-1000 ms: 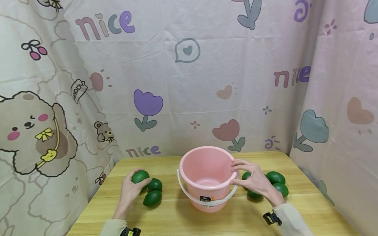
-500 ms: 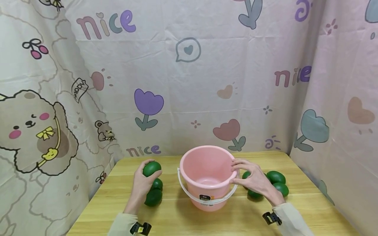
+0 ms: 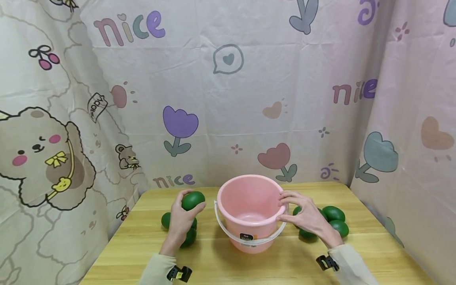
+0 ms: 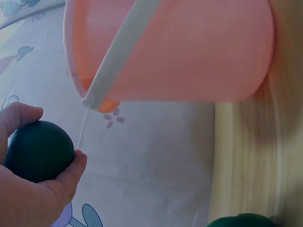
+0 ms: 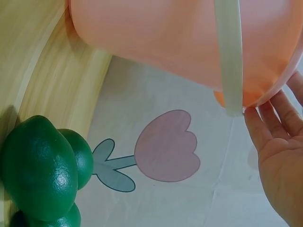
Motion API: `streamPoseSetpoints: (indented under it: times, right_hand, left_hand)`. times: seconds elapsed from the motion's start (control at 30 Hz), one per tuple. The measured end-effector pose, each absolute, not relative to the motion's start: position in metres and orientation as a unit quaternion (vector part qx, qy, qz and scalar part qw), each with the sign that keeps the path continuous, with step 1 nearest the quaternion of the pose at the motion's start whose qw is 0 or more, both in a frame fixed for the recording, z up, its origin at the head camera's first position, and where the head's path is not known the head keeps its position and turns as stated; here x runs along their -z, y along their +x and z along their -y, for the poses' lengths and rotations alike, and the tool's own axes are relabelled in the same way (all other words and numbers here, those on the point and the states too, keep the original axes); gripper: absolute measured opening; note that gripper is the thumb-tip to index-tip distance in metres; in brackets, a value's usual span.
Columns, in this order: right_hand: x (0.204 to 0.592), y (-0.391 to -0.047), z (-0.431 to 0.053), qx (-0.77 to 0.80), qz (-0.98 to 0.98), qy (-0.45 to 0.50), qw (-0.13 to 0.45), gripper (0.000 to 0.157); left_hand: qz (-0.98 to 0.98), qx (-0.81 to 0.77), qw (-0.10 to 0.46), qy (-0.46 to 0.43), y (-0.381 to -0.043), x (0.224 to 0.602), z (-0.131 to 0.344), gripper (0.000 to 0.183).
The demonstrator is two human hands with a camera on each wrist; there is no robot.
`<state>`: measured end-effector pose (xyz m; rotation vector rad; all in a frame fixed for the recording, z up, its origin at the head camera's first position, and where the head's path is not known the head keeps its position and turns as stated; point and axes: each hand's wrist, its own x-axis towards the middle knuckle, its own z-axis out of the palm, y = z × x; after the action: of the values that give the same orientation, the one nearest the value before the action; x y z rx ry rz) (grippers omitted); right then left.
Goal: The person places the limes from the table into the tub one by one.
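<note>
My left hand [image 3: 182,221] grips a smooth dark green lime [image 3: 193,200], thumb on one side and fingers on the other. It is raised above the table, left of the pink bucket [image 3: 251,233] and apart from it. In the left wrist view the lime [image 4: 40,151] shows between thumb and fingers, beside the bucket [image 4: 189,52]. My right hand [image 3: 306,213] holds the bucket's right rim, as the right wrist view also shows with fingertips at the rim. The bucket stands upright, and its visible inside holds nothing. A white handle [image 3: 256,242] hangs down its front.
Several limes lie on the wooden table [image 3: 221,269] under and behind my left forearm, including one lime [image 3: 166,220] at the left. Another group, with a lime [image 3: 333,213], lies right of the bucket, partly hidden by my right hand. A printed curtain [image 3: 228,99] encloses the table.
My left hand has lifted the lime from the left group and moved it right, toward the bucket. My right hand stays on the rim, and the bucket has not visibly moved.
</note>
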<state>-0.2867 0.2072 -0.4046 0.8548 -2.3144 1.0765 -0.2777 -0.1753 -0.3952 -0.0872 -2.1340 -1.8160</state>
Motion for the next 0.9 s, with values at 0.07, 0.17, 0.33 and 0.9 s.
streamPoseSetpoints:
  times: [0.07, 0.17, 0.33, 0.9]
  right_hand:
    - [0.406, -0.287, -0.207, -0.386, 0.839, 0.311, 0.223, 0.039]
    - [0.408, -0.288, -0.209, -0.381, 0.842, 0.312, 0.221, 0.042]
    - [0.409, -0.290, -0.211, -0.385, 0.842, 0.313, 0.211, 0.044]
    - [0.403, -0.286, -0.207, -0.384, 0.841, 0.307, 0.225, 0.040]
  left_hand:
    - [0.749, 0.638, 0.171, -0.042, -0.278, 0.395, 0.173, 0.056]
    - [0.747, 0.639, 0.174, -0.054, -0.278, 0.394, 0.170, 0.055]
    - [0.743, 0.640, 0.181, -0.080, -0.280, 0.391, 0.163, 0.058]
    - [0.764, 0.591, 0.205, -0.159, -0.279, 0.384, 0.130, 0.068]
